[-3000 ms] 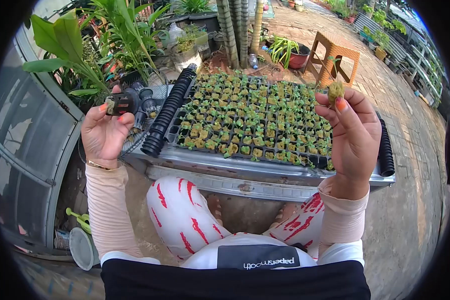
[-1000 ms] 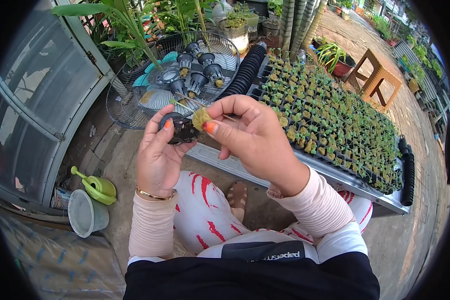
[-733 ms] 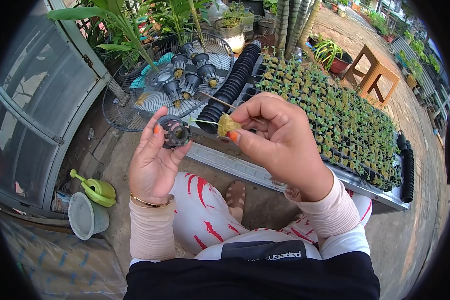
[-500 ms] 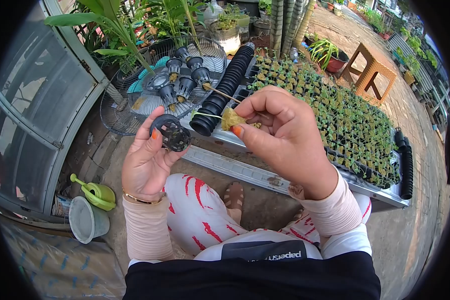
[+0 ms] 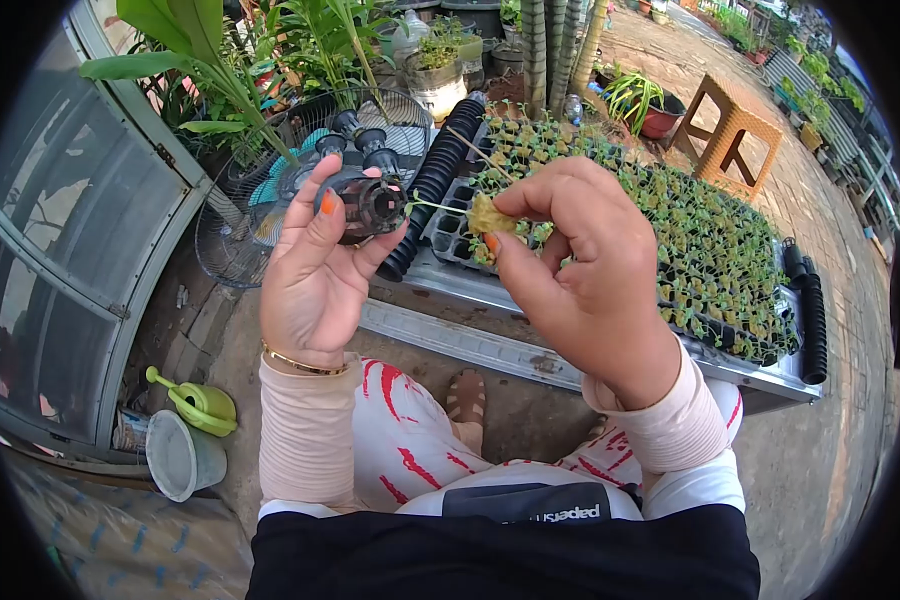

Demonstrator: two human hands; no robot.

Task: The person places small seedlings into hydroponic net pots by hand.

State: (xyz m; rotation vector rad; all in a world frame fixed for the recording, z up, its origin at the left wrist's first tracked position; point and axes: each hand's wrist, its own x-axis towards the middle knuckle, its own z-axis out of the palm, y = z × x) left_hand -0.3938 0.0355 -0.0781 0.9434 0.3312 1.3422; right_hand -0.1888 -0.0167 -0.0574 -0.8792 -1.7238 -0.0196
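A black net cup [image 5: 372, 207] is held between the fingers and thumb of my left hand [image 5: 315, 265], its slotted narrow end turned toward the right. My right hand [image 5: 585, 265] pinches a yellowish growing plug [image 5: 488, 215] with a thin seedling [image 5: 435, 205] whose leafy tip points left, close to the cup's slotted end. A thin stick [image 5: 478, 152] also juts up to the left from my right hand. Behind both hands are a stack of black cups [image 5: 448, 160] and a large seedling tray [image 5: 690, 230] full of small green sprouts.
More filled net cups [image 5: 378, 150] rest on a wire fan guard [image 5: 225, 235] at the back left. A metal table edge [image 5: 470, 340] crosses below my hands. A watering can [image 5: 205, 405] and grey bucket [image 5: 185, 458] stand lower left, an orange stool [image 5: 730, 135] upper right.
The net cup has turned so its slotted end faces right, toward the seedling. My left hand has shifted slightly right, and my right hand has moved a little right with the plug.
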